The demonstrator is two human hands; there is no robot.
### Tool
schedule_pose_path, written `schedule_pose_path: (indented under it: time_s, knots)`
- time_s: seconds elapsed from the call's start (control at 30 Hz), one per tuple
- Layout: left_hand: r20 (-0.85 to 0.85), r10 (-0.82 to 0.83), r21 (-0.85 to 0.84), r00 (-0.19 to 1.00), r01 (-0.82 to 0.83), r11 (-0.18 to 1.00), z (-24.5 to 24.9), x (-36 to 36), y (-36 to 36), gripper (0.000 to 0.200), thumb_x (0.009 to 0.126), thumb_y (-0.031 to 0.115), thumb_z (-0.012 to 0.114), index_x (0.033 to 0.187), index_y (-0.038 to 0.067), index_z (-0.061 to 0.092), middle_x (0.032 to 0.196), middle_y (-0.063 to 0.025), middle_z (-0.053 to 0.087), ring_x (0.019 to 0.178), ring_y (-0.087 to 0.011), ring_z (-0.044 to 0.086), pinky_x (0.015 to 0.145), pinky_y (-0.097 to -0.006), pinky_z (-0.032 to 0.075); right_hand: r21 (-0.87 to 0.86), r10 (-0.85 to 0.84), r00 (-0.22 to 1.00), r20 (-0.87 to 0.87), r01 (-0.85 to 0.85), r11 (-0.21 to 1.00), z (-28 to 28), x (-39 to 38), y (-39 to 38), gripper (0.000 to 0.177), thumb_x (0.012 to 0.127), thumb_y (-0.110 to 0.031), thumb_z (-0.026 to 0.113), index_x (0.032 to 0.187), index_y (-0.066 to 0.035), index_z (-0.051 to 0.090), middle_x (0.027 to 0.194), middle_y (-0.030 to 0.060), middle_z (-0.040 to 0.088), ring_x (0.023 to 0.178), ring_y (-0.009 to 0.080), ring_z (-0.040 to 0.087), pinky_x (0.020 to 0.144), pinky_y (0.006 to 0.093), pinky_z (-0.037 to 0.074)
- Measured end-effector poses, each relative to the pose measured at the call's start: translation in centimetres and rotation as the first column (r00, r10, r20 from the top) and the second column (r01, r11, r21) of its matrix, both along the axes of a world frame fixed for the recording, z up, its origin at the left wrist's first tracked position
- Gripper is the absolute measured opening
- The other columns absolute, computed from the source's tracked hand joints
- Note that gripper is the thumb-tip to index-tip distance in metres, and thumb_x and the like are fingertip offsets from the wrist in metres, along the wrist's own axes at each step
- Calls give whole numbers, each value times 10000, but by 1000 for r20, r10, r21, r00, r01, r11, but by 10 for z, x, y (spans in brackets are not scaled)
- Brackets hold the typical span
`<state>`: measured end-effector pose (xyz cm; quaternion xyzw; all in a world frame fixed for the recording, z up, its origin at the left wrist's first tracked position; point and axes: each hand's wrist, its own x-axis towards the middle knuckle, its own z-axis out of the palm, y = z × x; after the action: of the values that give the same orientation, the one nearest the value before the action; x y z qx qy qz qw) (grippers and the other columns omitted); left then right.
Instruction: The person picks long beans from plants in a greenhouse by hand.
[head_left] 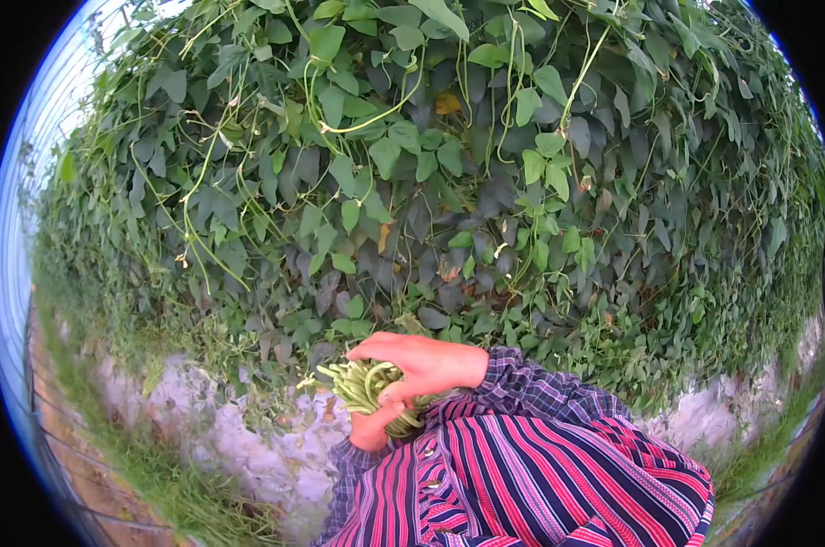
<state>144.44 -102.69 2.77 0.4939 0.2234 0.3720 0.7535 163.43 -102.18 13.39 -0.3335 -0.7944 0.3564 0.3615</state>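
Observation:
A thick bundle of long green beans (362, 385) is held close in front of my striped apron. My left hand (370, 428) grips it from below, and most of those fingers are hidden behind the beans. Over the top and near side curves my right hand (420, 361), its thumb pressed on the pods and its fingers reaching to the far side. The bean ends stick out toward the left, uneven and loosely fanned. Both hands touch the same bundle.
A tall wall of bean vines (430, 182) with hanging pods stands in front of me. Whitish ground cover (248, 447) runs along its foot, with grass (171, 483) at the left. A pale translucent greenhouse wall (29, 182) rises at the far left.

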Motion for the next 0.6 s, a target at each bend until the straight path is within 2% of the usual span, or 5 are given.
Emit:
schedule_pose_path:
  time_s: [0.1, 0.2, 0.27, 0.37, 0.6]
  knots:
    - [117, 72, -142, 990, -55, 988, 12, 5, -7, 421, 702, 72, 588, 1082, 69, 407, 829, -100, 534, 763, -236, 529, 785, -401, 426, -155, -280, 925, -255, 247, 957, 6, 58, 11, 384, 807, -94, 577, 1165, 4, 478, 1148, 108, 485, 1115, 201, 465, 949, 314, 376]
    - [139, 178, -217, 974, -146, 965, 13, 7, -16, 428, 701, 81, 592, 1087, 67, 408, 830, -103, 536, 774, -233, 528, 788, -397, 427, -139, -684, 598, -418, 702, 699, -13, 137, 55, 275, 859, -14, 477, 1132, 10, 499, 1154, 89, 502, 1046, 162, 518, 914, 272, 401]
    - [125, 200, -207, 972, -172, 963, 8, 10, -21, 433, 701, 81, 592, 1091, 66, 404, 838, -104, 536, 778, -231, 528, 788, -393, 428, -55, -772, 444, -455, 851, 522, -33, 197, 88, 287, 863, 2, 458, 1148, 13, 488, 1172, 117, 501, 1041, 184, 532, 895, 265, 409]
    - [106, 227, -208, 968, -202, 957, 11, 12, -30, 440, 701, 83, 592, 1095, 64, 398, 842, -108, 535, 784, -233, 528, 786, -387, 428, -167, -872, 278, -403, 914, 369, -39, 256, 97, 358, 839, 64, 382, 1178, 5, 479, 1153, 109, 534, 1000, 185, 562, 810, 262, 437]
    - [194, 372, -277, 908, -313, 908, 10, 6, -48, 432, 717, 24, 583, 1104, 74, 399, 861, -118, 516, 808, -239, 512, 750, -367, 428, 75, -973, 179, -145, 983, 170, -79, 342, 97, 352, 823, 45, 390, 1151, 14, 515, 1079, 98, 588, 951, 174, 568, 792, 265, 432]
